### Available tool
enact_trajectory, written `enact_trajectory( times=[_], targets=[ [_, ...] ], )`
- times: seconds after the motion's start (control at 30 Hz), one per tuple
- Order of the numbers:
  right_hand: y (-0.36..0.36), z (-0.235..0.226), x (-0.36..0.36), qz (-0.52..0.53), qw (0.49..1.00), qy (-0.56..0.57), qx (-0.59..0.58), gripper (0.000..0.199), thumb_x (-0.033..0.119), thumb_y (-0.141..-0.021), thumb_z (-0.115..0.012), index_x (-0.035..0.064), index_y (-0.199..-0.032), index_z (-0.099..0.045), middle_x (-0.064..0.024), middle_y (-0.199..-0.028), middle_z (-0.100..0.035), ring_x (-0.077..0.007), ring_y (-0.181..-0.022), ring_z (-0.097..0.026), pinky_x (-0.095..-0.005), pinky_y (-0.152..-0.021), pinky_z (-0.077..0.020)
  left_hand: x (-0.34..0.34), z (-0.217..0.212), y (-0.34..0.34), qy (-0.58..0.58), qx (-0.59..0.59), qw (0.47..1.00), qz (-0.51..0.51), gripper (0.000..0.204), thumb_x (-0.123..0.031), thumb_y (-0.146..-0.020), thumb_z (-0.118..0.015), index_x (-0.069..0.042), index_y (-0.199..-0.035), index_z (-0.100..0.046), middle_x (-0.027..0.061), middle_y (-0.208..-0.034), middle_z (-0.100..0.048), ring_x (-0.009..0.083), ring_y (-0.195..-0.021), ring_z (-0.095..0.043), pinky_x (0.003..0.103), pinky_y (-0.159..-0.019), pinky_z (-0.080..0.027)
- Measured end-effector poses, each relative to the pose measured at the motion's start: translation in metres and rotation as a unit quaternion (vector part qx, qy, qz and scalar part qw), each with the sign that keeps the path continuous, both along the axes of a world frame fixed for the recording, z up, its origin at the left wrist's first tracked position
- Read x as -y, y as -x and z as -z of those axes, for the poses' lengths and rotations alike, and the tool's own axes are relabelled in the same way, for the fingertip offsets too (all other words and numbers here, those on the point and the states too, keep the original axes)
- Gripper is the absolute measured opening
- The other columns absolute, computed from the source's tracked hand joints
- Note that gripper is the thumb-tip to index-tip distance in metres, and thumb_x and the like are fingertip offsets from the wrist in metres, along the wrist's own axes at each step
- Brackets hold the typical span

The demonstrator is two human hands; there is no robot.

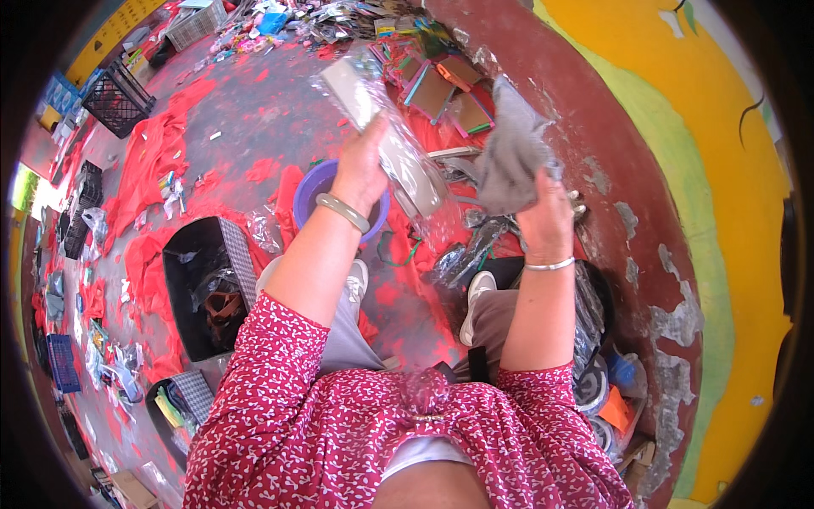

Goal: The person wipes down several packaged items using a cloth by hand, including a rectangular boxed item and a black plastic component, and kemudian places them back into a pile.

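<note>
My left hand (360, 170) is closed round a long, flat, pale beige object in a clear plastic wrapper (409, 168); what kind of object it is I cannot tell. It slants from upper left to lower right in front of me. In my right hand (547, 216) a grey cloth (511, 153) is gripped by its lower right part and hangs up and to the left, slightly blurred. The two held things are apart. Below my left wrist stands a purple bucket (303, 204), partly covered by my forearm.
Left of my legs is a black bin (180, 293) with a brown item inside. Brown boards with coloured edges (431, 89) lie ahead, before a heap of mixed goods (326, 30). A black crate (119, 102) stands far left. The peeling red and yellow wall (610, 127) bounds the right.
</note>
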State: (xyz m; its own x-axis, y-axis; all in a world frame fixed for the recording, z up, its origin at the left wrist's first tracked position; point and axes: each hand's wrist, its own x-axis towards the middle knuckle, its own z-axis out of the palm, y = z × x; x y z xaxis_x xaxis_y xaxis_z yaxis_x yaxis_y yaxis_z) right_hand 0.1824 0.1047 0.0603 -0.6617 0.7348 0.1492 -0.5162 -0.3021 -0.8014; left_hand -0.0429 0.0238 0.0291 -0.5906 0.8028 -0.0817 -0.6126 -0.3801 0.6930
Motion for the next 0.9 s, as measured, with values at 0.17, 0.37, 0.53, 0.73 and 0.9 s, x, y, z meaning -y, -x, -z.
enact_trajectory(
  times=[0.17,0.37,0.53,0.73,0.9],
  targets=[
    [0.03,0.028,0.028,-0.031,0.895,-0.351,0.274,0.051,0.02,-0.081,-0.062,-0.0091,-0.12,-0.045,-0.0177,-0.121,-0.046,-0.0293,-0.116,-0.042,-0.0353,-0.102,-0.0268,0.0,-0.007,-0.041,-0.025,0.027,0.992,0.12,0.039,-0.036,-0.089,-0.052,-0.003,-0.108,-0.049,0.0119,-0.1,-0.058,0.0231,-0.091,-0.057,0.038,-0.08,-0.048],
    [0.046,0.033,0.028,0.086,0.847,-0.435,0.294,0.049,0.03,-0.085,-0.059,-0.0027,-0.119,-0.045,-0.0163,-0.119,-0.047,-0.0265,-0.114,-0.044,-0.0316,-0.097,-0.0317,-0.002,-0.002,-0.053,-0.066,0.072,0.976,0.194,0.052,-0.046,-0.086,-0.052,0.0,-0.11,-0.05,0.0118,-0.106,-0.057,0.023,-0.099,-0.055,0.037,-0.09,-0.044],
    [0.05,0.057,0.031,0.136,0.805,-0.482,0.319,0.053,0.034,-0.087,-0.052,-0.0018,-0.124,-0.041,-0.0223,-0.126,-0.042,-0.0364,-0.119,-0.038,-0.0366,-0.099,-0.0301,0.006,-0.008,-0.063,-0.005,0.049,0.979,0.196,0.053,-0.047,-0.09,-0.043,-0.004,-0.119,-0.045,0.0093,-0.112,-0.054,0.0203,-0.104,-0.052,0.035,-0.091,-0.043],
    [0.051,0.042,0.039,0.15,0.933,-0.276,0.175,0.049,0.03,-0.092,-0.048,0.0018,-0.13,-0.036,-0.0112,-0.125,-0.045,-0.0157,-0.115,-0.039,-0.0288,-0.096,-0.0314,0.005,0.005,-0.075,-0.042,-0.159,0.962,0.218,0.046,-0.036,-0.096,-0.033,-0.007,-0.131,-0.035,0.0055,-0.12,-0.049,0.015,-0.107,-0.048,0.031,-0.09,-0.042],
    [0.045,0.024,0.033,0.189,0.974,-0.115,0.043,0.047,0.027,-0.091,-0.049,0.008,-0.131,-0.035,-0.0068,-0.121,-0.048,-0.0148,-0.109,-0.045,-0.0291,-0.096,-0.033,0.0,0.017,-0.078,-0.062,-0.341,0.924,0.163,0.044,-0.032,-0.097,-0.032,-0.006,-0.133,-0.033,0.0049,-0.124,-0.046,0.0128,-0.111,-0.045,0.028,-0.095,-0.037]
  ],
)
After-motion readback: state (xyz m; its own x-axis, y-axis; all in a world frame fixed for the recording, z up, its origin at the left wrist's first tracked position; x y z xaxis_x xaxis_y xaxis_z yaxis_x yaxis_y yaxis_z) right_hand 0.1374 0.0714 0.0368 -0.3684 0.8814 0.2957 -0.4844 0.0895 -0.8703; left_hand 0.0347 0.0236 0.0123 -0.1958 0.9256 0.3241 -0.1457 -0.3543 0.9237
